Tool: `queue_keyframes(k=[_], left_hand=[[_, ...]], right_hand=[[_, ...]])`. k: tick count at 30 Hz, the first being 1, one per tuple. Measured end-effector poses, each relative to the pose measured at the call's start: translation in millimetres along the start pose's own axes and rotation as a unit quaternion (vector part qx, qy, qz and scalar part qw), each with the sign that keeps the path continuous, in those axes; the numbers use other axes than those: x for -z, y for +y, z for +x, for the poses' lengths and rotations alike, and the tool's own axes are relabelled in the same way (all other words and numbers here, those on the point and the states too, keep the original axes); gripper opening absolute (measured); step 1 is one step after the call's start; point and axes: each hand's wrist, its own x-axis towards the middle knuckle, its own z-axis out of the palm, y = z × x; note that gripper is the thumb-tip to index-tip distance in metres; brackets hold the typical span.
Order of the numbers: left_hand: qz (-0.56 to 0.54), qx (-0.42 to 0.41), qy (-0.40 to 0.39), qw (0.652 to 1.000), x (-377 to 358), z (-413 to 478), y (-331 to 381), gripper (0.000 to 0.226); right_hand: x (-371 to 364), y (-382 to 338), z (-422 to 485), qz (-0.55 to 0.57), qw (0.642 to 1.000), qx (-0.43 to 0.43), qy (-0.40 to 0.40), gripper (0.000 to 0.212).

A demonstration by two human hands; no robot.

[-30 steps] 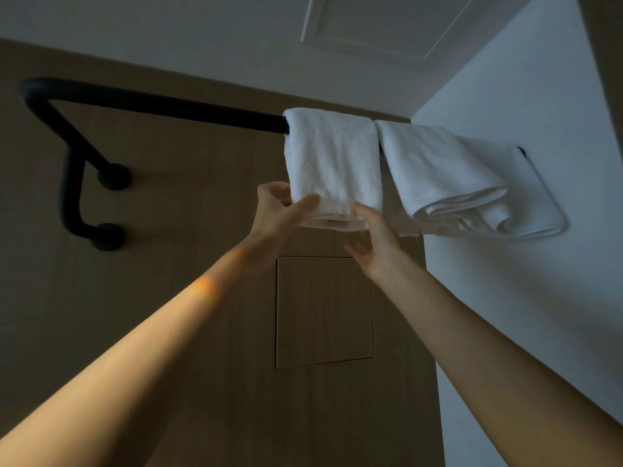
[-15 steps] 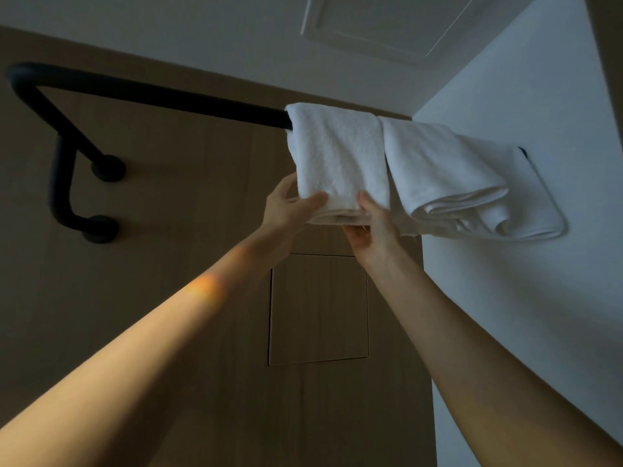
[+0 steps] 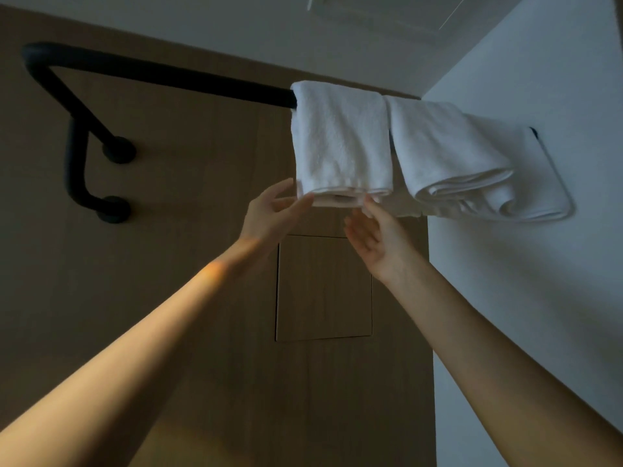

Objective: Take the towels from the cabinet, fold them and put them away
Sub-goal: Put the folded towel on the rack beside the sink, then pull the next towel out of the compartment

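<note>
A small folded white towel [image 3: 342, 143] hangs over a black rail [image 3: 168, 75] high on the wooden wall. To its right a larger white towel [image 3: 472, 163] is draped over the same rail, its lower part loosely rolled. My left hand [image 3: 269, 214] reaches up below the small towel's left corner, fingers straight, tips at its bottom hem. Under the right corner my right hand [image 3: 374, 234] is held palm up, fingers relaxed, fingertips touching the hem. Neither hand grips the cloth.
The black rail bends down at its left end to two round wall mounts [image 3: 116, 178]. A square access panel [image 3: 323, 288] sits in the wooden wall under the towels. A white wall [image 3: 526, 281] closes the right side.
Both hands pinched the small towel's bottom edge half a second ago. Now they have let go and dropped slightly, fingers straightened. The towel hangs as before.
</note>
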Motion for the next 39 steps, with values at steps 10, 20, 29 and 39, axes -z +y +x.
queue_keyframes(k=[10, 20, 29, 39], left_hand=[[0.172, -0.075, 0.025, 0.982, 26, -90, -10, 0.029], [0.412, -0.033, -0.029, 0.910, 14, -239, -40, 0.040], [0.480, 0.012, -0.137, 0.866, 14, -373, -65, 0.045], [0.460, 0.112, -0.237, 0.848, 5, -535, -102, 0.043]], right_hand=[[50, 30, -61, -0.216, 0.968, 0.041, -0.124, 0.023], [122, 89, -139, -0.473, 0.834, 0.130, -0.252, 0.019], [200, 159, -253, -0.536, 0.805, 0.022, -0.253, 0.019], [276, 240, -381, -0.613, 0.715, -0.129, -0.310, 0.021]])
